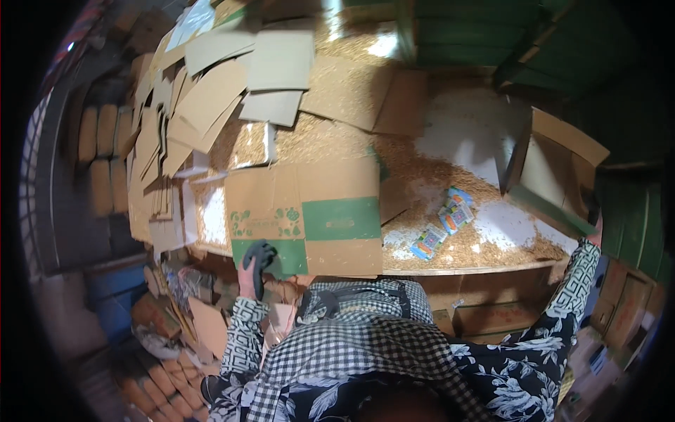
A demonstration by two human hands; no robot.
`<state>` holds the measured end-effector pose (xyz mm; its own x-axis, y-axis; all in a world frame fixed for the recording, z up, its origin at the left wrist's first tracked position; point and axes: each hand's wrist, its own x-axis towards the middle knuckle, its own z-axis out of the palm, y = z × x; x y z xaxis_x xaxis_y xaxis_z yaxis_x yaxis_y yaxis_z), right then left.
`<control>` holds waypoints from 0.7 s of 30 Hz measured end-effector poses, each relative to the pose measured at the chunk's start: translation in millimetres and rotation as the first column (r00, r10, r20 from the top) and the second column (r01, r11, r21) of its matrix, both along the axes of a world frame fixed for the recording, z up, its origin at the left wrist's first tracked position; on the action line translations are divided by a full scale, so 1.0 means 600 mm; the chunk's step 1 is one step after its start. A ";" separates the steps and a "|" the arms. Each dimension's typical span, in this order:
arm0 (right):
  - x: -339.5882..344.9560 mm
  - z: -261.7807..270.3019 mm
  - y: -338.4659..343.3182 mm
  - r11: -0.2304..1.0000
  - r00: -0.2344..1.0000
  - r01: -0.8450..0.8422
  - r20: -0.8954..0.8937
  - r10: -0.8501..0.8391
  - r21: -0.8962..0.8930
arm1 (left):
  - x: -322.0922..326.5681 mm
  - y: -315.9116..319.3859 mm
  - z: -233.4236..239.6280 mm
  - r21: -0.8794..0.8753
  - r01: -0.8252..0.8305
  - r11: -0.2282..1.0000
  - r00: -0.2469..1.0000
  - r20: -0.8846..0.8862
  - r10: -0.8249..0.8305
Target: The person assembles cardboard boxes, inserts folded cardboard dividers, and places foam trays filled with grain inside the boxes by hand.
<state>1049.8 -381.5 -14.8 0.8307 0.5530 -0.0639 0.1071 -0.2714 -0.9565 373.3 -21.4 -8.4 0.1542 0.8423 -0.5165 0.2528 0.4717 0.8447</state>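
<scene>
A flattened brown carton with green printed panels lies before me, its near edge at the table's front. My left hand, in a dark glove that leaves some skin or pink cloth showing, is at its lower left green panel with bent fingers. Whether those fingers pinch the cardboard is unclear. Far to the right, my right arm reaches out to an open-topped carton, which stands at an angle. My right hand is at that carton's near right corner, mostly hidden by its side, so its fingers cannot be seen.
Loose husk-like grains cover much of the white tabletop. Two colourful printed packets lie right of the flat carton. Cardboard sheets are heaped at the left and back. Bundled cartons stand at left, and more boxes sit below the table.
</scene>
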 end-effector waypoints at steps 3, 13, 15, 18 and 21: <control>-0.039 -0.090 0.054 0.988 0.989 -0.053 -0.126 0.072 0.148 | -0.079 0.032 -0.037 0.164 -0.184 0.969 0.974 -0.100 0.202; -0.211 0.143 0.164 0.998 0.995 0.033 0.091 -0.038 0.047 | -0.162 0.239 -0.124 0.363 0.105 0.926 0.868 -0.488 0.093; -0.395 0.172 0.272 0.980 0.996 -0.090 0.015 0.089 0.177 | -0.176 0.291 -0.155 0.331 0.200 0.922 0.835 -0.550 0.016; -0.583 0.047 0.431 0.763 0.901 -0.395 -0.055 0.430 -0.512 | -0.140 0.331 -0.200 0.194 0.293 0.936 0.829 -0.540 -0.148; -0.638 -0.135 0.516 0.761 0.989 -0.133 -0.038 0.141 -0.635 | -0.067 0.300 -0.180 0.182 0.388 0.904 0.756 -0.623 -0.199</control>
